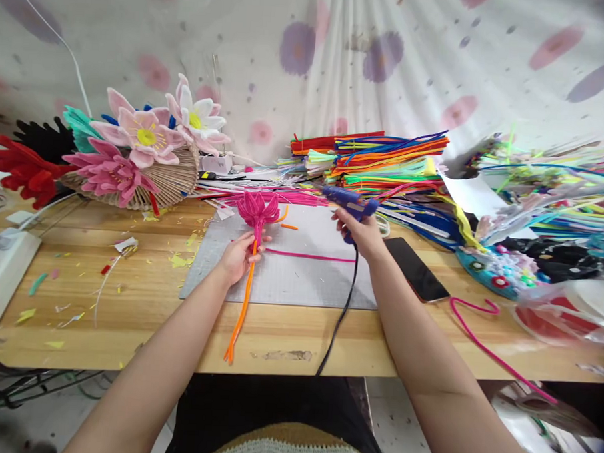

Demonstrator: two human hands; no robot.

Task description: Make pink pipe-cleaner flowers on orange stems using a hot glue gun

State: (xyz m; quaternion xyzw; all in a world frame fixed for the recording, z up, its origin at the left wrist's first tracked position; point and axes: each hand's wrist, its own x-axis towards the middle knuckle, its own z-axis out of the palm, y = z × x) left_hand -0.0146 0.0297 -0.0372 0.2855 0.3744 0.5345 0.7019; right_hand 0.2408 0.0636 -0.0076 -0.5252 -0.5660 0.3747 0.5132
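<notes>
My left hand [238,256] is closed around the stem of a magenta pipe-cleaner flower [259,210], whose bloom points up and away from me. Below the fingers, its orange pipe-cleaner stem [245,311] hangs toward the table's front edge. In my right hand [362,232] is a blue hot glue gun [350,203], its nozzle aimed left toward the bloom but apart from it. A black cord [347,302] runs down from its handle. Between the hands a magenta pipe cleaner [311,255] lies across the grey cutting mat [299,290], with short orange offcuts [289,226] behind it.
Finished pipe-cleaner flowers [146,137] lie on a woven fan [176,177] at left. Bundles of coloured pipe cleaners [389,160] line the back. To the right are a black phone [416,268], a loose pink pipe cleaner [497,352] and a clear-wrapped tub [573,308]. A white power strip [4,280] sits far left.
</notes>
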